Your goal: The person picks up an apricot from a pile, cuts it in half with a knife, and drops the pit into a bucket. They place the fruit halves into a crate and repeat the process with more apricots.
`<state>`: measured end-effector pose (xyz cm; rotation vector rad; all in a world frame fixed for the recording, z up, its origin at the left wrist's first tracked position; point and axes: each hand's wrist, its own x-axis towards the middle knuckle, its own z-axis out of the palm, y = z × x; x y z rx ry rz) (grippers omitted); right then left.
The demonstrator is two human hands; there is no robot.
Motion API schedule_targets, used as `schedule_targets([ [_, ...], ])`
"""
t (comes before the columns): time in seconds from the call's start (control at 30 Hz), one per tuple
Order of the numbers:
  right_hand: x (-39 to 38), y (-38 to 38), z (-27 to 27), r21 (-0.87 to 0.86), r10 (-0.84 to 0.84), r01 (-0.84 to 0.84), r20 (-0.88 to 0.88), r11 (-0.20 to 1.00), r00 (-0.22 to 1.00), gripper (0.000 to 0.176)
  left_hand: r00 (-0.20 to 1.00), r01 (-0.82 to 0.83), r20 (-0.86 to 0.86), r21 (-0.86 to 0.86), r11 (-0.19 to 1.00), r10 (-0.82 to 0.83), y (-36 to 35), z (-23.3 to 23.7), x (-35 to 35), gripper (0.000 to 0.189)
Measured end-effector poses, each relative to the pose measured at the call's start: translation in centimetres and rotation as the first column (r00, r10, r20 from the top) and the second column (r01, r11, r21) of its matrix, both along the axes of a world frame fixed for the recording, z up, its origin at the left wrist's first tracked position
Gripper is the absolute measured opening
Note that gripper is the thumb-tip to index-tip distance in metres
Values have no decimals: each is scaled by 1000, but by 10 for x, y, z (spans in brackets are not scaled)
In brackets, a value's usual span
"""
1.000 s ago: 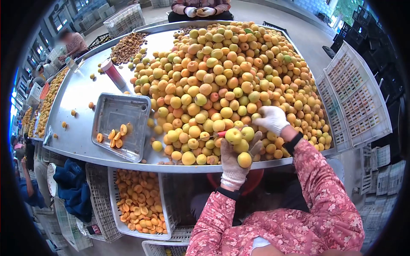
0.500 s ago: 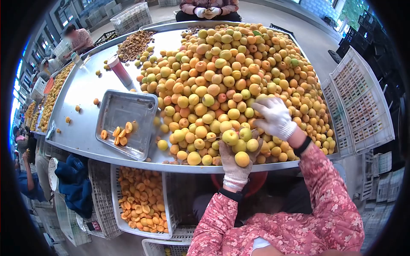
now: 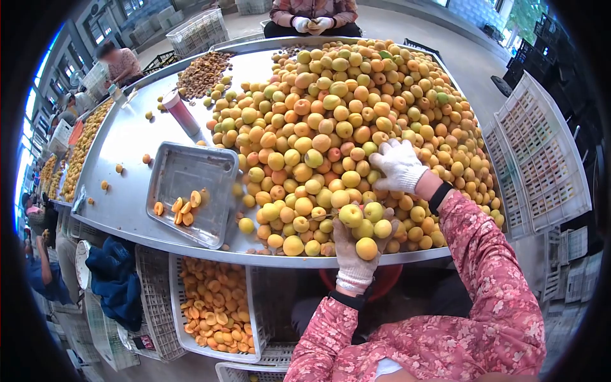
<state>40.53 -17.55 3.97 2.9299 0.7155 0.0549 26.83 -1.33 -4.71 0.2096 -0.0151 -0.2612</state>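
Observation:
My left hand point(image 3: 355, 261), in a soiled glove, is cupped palm up at the table's near edge. It holds several yellow-green apricots point(image 3: 366, 248) against its fingers. My right hand point(image 3: 401, 167), in a white glove, lies on the near right part of the big apricot pile point(image 3: 305, 127). Its fingers are apart and touch the fruit; nothing can be seen gripped in them. To the left, a metal tray point(image 3: 191, 162) contains several apricot halves point(image 3: 186, 207).
On the metal table point(image 3: 130, 216) stand a red tumbler point(image 3: 181, 113) and a heap of pits point(image 3: 202, 73). Below the edge, a white crate point(image 3: 178, 318) holds apricot halves. More crates point(image 3: 541, 153) lean at right. A gloved co-worker point(image 3: 312, 24) sits opposite.
My right hand has shifted slightly left and down, its fingers now resting on the pile. My left hand still holds the apricots. The whole view has moved a little.

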Motion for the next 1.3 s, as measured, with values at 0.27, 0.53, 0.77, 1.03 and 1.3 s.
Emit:
schedule_targets([
  [0.27, 0, -11, -46, 305, 21, -58, 123, 950, 992, 86, 997, -26, 77, 367, 930, -2, -1, 11, -4, 78],
  [0.53, 1, -11, -45, 320, 8, -24, 50, 947, 999, 87, 974, 131, -163, -171, 977, -159, 1, 9, -3, 83],
  [0.77, 7, -1, -13, 237, -4, 26, -93, 971, 996, 86, 971, 162, -137, -224, 961, -195, -1, 8, -5, 80],
  [1.03, 6, 5, -21, 206, -23, 39, -76, 978, 997, 82, 994, 105, 30, -28, 994, -104, 6, 4, -7, 58],
  [1.3, 0, 5, -30, 276, -20, 34, -55, 961, 998, 77, 969, 160, -133, -307, 938, -208, 5, 6, -10, 62],
])
